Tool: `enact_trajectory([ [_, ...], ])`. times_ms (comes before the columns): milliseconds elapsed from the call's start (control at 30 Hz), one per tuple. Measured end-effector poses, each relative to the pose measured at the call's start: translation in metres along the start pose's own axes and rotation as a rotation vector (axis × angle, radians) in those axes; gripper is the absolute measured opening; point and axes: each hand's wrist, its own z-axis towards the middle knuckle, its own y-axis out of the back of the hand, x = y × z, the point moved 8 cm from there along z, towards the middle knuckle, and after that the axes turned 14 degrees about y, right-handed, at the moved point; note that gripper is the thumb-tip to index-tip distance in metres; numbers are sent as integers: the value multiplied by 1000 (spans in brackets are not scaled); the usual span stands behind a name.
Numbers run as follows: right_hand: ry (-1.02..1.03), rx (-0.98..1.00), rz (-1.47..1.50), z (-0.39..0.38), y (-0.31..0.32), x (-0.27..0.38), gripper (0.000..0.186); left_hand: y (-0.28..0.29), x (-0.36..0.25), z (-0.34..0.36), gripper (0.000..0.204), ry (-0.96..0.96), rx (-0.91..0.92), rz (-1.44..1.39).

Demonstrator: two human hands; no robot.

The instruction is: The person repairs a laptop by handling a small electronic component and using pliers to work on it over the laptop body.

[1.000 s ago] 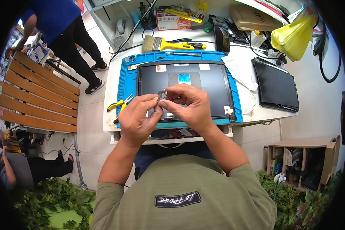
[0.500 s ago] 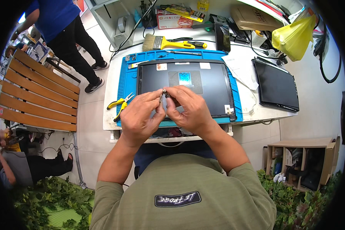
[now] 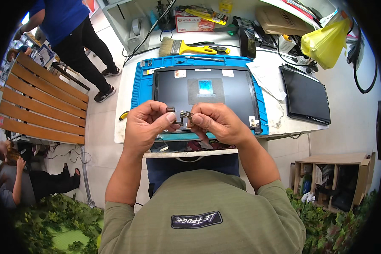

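Low over the near edge of a dark laptop screen panel point(image 3: 165, 91), my two hands face each other. Between thumb and fingers, my left hand point(image 3: 144, 127) pinches a small dark metal part point(image 3: 178, 123), mostly covered by the fingertips. My right hand point(image 3: 221, 123) is closed on a small metal hinge-like piece point(image 3: 188, 114); the two parts are almost touching, and I cannot tell whether they are joined. Under the panel lies a blue work mat point(image 3: 140, 86). Beside my left hand shows one yellow handle of the pliers point(image 3: 123, 115); the rest is hidden.
Beyond the panel lie a slim screwdriver point(image 3: 205, 59) and a yellow-handled paintbrush point(image 3: 194, 49). A black laptop part point(image 3: 307, 97) rests at the right, near a white paper point(image 3: 266, 78). A yellow plastic bag point(image 3: 326, 44) hangs at the far right. Another person point(image 3: 78, 38) stands at the left.
Both hands have come nearer to me and moved apart, so the small parts show separately between them. My left hand now covers most of the pliers.
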Motion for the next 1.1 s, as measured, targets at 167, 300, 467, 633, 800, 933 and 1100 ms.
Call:
enact_trajectory([
  [167,69,-39,-296,1,9,0,23,1,2,-9,14,-68,-103,152],
  [300,259,-138,-802,8,3,18,18,-15,-15,-20,16,-386,-320,499],
  [467,280,-140,-1010,11,-30,19,17,-37,-20,-31,20,-779,-494,866],
  [633,284,-42,-1023,11,-42,18,16,-38,-21,-28,20,-859,-478,948],
  [800,127,-202,-682,9,-13,13,34,-34,-30,-30,23,-793,-393,870],
  [933,203,-213,-638,12,-10,15,38,-39,-34,-28,21,-796,-418,883],
  [1100,232,-294,-555,12,-13,3,33,-37,-32,-30,20,-830,-442,866],
])
